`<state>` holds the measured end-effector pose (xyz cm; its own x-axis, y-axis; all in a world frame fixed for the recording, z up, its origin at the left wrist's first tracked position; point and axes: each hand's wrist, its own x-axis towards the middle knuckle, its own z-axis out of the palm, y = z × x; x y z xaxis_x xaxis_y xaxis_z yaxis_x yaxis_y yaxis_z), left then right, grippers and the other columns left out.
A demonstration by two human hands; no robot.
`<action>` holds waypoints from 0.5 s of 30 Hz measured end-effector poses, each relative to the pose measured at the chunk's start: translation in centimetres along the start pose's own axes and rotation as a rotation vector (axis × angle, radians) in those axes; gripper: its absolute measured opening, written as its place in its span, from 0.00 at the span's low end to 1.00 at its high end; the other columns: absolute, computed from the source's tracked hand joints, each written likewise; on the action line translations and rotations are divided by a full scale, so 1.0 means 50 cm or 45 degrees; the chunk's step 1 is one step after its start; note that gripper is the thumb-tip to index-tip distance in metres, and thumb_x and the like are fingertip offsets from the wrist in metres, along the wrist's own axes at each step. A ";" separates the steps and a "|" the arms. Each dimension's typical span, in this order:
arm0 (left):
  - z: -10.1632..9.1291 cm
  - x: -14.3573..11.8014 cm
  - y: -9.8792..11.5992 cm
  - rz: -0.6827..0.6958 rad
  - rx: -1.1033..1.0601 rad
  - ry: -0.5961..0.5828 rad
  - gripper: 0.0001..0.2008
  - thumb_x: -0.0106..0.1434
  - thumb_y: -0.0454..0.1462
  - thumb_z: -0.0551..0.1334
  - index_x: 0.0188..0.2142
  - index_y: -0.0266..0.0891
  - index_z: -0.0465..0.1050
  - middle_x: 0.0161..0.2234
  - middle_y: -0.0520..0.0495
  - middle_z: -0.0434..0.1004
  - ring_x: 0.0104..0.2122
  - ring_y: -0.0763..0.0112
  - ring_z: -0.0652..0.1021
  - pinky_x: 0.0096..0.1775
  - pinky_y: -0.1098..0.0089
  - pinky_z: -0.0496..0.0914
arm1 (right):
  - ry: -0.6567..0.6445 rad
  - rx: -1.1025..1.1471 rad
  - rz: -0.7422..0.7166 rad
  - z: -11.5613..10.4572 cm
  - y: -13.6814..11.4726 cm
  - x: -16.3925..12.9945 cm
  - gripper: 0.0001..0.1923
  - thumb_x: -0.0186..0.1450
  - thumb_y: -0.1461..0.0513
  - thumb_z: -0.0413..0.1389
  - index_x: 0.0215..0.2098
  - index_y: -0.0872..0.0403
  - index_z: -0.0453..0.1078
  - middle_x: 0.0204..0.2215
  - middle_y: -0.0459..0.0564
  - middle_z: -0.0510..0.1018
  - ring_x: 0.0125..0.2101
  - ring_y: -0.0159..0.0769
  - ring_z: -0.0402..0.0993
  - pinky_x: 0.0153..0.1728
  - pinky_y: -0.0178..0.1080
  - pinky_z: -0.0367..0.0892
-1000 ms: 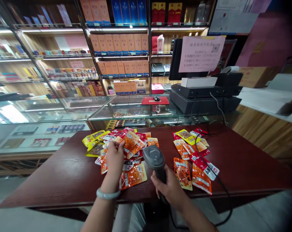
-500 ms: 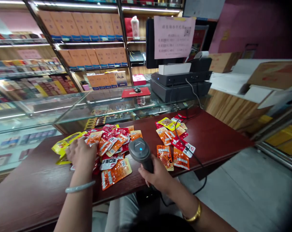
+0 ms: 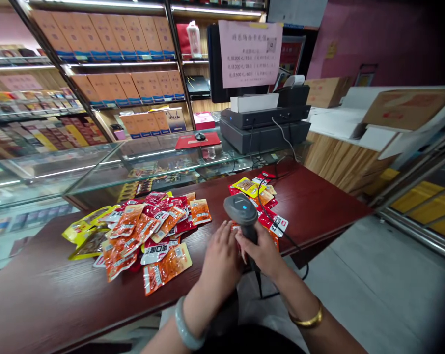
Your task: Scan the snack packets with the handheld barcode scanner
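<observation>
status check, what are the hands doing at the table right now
Right hand grips barcode scanner, blue light on. Left hand beside it, on an orange snack packet. Scanner cable trails over the right pile.

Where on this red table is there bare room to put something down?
The table's near left stretch, in front of the big packet pile, is bare. So is the far right corner beyond the smaller pile. The middle is crowded: both hands, the scanner, its cable.

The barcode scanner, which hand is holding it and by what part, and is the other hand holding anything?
The right hand grips the barcode scanner by its handle, below the head. The left hand is beside it; whether it holds anything cannot be told.
</observation>
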<state>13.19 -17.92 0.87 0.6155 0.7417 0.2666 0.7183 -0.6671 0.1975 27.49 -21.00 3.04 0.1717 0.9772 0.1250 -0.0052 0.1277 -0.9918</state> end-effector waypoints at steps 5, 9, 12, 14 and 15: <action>0.068 -0.007 0.020 0.153 -0.211 -0.160 0.42 0.59 0.43 0.70 0.70 0.31 0.64 0.71 0.24 0.62 0.72 0.38 0.63 0.70 0.38 0.56 | 0.069 0.071 0.058 -0.031 -0.016 -0.004 0.19 0.65 0.47 0.64 0.38 0.51 0.65 0.17 0.38 0.70 0.16 0.31 0.66 0.21 0.35 0.67; 0.069 -0.018 0.007 0.127 -0.294 -0.124 0.33 0.63 0.33 0.64 0.68 0.40 0.70 0.68 0.31 0.69 0.68 0.45 0.71 0.69 0.42 0.63 | 0.077 0.073 0.067 -0.033 -0.013 -0.002 0.20 0.63 0.46 0.64 0.37 0.50 0.65 0.18 0.37 0.70 0.17 0.31 0.66 0.21 0.35 0.66; 0.050 -0.035 -0.018 0.035 -0.511 -0.052 0.24 0.65 0.33 0.62 0.61 0.46 0.78 0.62 0.37 0.78 0.61 0.49 0.79 0.66 0.44 0.68 | 0.071 0.094 0.056 -0.031 -0.008 0.000 0.20 0.64 0.47 0.64 0.36 0.50 0.64 0.18 0.37 0.70 0.16 0.30 0.67 0.21 0.34 0.67; 0.030 -0.044 -0.043 -0.171 -0.798 0.051 0.18 0.67 0.38 0.63 0.55 0.47 0.82 0.56 0.39 0.84 0.54 0.51 0.83 0.59 0.49 0.76 | 0.058 0.095 0.046 -0.029 -0.007 0.001 0.19 0.64 0.47 0.64 0.35 0.50 0.64 0.17 0.36 0.69 0.15 0.30 0.66 0.20 0.34 0.66; 0.018 -0.045 -0.056 -0.336 -0.971 0.120 0.16 0.68 0.42 0.64 0.52 0.46 0.83 0.52 0.40 0.86 0.48 0.53 0.86 0.51 0.53 0.81 | 0.056 0.093 0.041 -0.029 -0.007 0.001 0.19 0.64 0.47 0.64 0.35 0.50 0.64 0.16 0.36 0.69 0.15 0.30 0.66 0.20 0.34 0.66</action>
<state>10.06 -17.65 -1.14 0.4026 0.8948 0.1932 0.3961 -0.3605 0.8445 28.92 -21.23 3.38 0.2130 0.9729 0.0900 -0.0827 0.1097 -0.9905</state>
